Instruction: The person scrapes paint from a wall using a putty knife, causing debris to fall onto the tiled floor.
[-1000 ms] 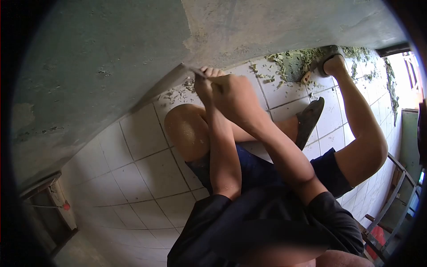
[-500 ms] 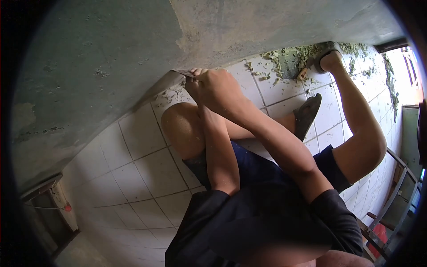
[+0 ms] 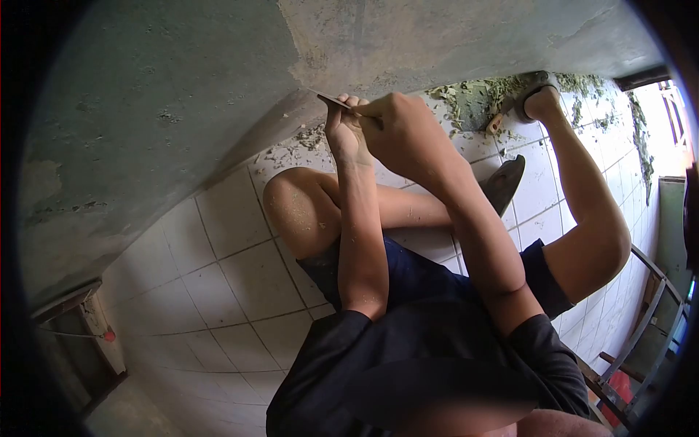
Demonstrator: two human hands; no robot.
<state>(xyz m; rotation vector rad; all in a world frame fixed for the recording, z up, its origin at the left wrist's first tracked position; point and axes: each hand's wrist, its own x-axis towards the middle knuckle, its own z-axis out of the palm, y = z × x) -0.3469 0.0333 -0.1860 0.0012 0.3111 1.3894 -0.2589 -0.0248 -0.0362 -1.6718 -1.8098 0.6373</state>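
Note:
My right hand (image 3: 404,130) is closed around the handle of a scraper (image 3: 335,100); most of the handle is hidden by the fingers. The thin blade points left, its front edge close to the wall (image 3: 211,80) near a bare patch where green paint has come off. My left hand (image 3: 348,137) is at the blade, thumb on the near side and fingertips showing past the far side, gripping it. Below the hands, paint flakes (image 3: 298,146) lie along the foot of the wall, and specks of dust cover my bent knee (image 3: 298,207).
White floor tiles (image 3: 240,284) run beneath my legs. Green paint chips (image 3: 502,91) are heaped along the wall by my foot, where a tool with an orange handle (image 3: 495,122) lies. A metal frame (image 3: 644,328) stands at the right; a dark wooden frame (image 3: 80,349) is at lower left.
Both hands have moved right, drawing the scraper back from its earlier spot lower on the wall. More of the left palm and wrist shows, and the forearms have spread apart.

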